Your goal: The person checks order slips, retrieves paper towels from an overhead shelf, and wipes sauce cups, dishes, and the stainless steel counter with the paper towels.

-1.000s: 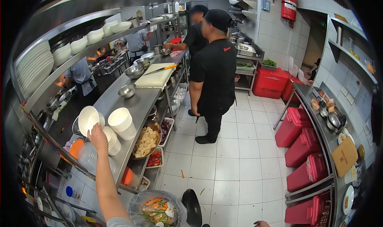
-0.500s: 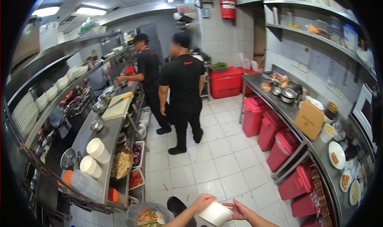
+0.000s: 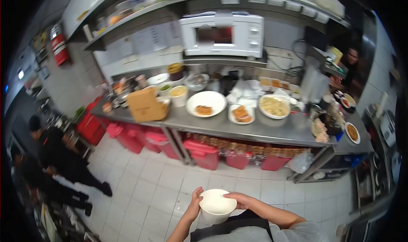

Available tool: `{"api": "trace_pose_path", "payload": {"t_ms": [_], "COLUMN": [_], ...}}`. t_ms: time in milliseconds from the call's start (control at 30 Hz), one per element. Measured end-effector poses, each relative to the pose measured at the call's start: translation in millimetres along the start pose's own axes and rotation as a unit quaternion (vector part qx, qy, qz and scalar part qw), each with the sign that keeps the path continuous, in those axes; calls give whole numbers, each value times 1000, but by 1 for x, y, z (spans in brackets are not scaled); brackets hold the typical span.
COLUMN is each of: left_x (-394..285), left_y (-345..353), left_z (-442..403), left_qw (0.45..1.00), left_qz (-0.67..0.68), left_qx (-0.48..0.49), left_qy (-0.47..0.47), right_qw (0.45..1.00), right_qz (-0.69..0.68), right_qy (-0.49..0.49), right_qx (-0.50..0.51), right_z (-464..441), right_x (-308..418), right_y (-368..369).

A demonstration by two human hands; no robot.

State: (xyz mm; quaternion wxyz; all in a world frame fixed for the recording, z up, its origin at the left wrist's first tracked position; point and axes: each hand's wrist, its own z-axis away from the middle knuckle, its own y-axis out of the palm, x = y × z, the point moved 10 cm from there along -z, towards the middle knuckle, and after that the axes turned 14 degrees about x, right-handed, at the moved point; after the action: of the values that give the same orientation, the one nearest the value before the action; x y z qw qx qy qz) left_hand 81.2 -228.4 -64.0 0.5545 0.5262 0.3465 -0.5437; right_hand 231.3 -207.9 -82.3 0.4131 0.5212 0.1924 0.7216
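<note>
At lower centre, the left hand (image 3: pixel 195 203) and right hand (image 3: pixel 239 200) grasp the white bowl (image 3: pixel 217 206) from both sides, grip partly hidden; seemingly a holding step, next needing level support.

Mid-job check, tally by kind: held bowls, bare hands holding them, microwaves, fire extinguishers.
Round white bowl: 1
Bare hands, left hand and right hand: 2
Boxy white microwave: 1
Red cylindrical fire extinguisher: 1
Total: 5

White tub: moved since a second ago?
Yes: the white tub has gone from beside the stacked tubs toward the steel counter above the red bins.
</note>
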Motion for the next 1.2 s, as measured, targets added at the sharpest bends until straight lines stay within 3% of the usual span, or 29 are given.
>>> {"api": "trace_pose_path", "payload": {"t_ms": [67,100,133,167,233,433,533,667,833,1067,1200], "left_x": [6,12,44,47,41,21,26,-22,-38,11,14], "left_y": [59,88,101,115,152,210,247,324,376,399,400], "left_z": [-28,-40,-61,-75,-106,-221,-286,-363,-455,-507,-513], "left_qw": [980,955,926,916,885,874,850,881,961,985,992], "left_qz": [107,154,213,229,254,164,115,155,50,148,124], "left_qx": [91,134,222,241,293,393,439,395,267,86,0], "left_qy": [-140,-213,-217,-226,-258,-233,-268,-210,-47,-15,3], "right_qw": [979,965,946,922,909,881,847,805,786,801,820], "right_qz": [104,155,206,256,247,107,47,-4,-39,-34,-46], "right_qy": [-113,-148,-181,-214,-242,-290,-339,-376,-351,-308,-264], "right_qx": [-133,-150,-171,-196,-231,-358,-407,-459,-507,-511,-506], "right_z": [53,75,95,116,146,231,285,356,437,561,632], "right_x": [42,54,69,85,104,105,110,86,38,6,-5], "right_y": [-49,-64,-77,-90,-117,-170,-181,-223,-274,-344,-393]}}
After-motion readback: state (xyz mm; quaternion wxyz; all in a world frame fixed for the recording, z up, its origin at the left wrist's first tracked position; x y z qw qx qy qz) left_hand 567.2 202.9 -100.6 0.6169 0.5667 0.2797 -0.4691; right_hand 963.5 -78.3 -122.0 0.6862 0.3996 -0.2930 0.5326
